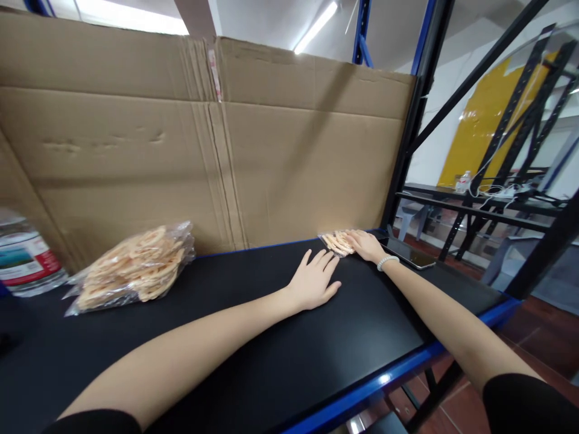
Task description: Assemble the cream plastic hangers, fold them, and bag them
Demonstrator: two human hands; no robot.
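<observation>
My left hand (pixel 314 280) lies palm down on the black tabletop, fingers spread, with nothing in it. Just beyond its fingertips is a small clear plastic bag of flat beige pieces (pixel 337 242), close to the cardboard's foot. My right hand (pixel 367 246), wearing a pale beaded bracelet (pixel 388 261), grips the right end of this bag; its fingertips are partly hidden. Farther left rests a larger clear plastic bag of similar beige pieces (pixel 136 268). What exactly the pieces are cannot be made out.
Tall cardboard sheets (pixel 307 150) stand along the table's back edge. A large water bottle (pixel 27 256) is at the far left, and a phone (pixel 411 254) lies right of my right hand. A black metal post (pixel 409 138) rises at the right end; a blue rail (pixel 362 386) edges the front.
</observation>
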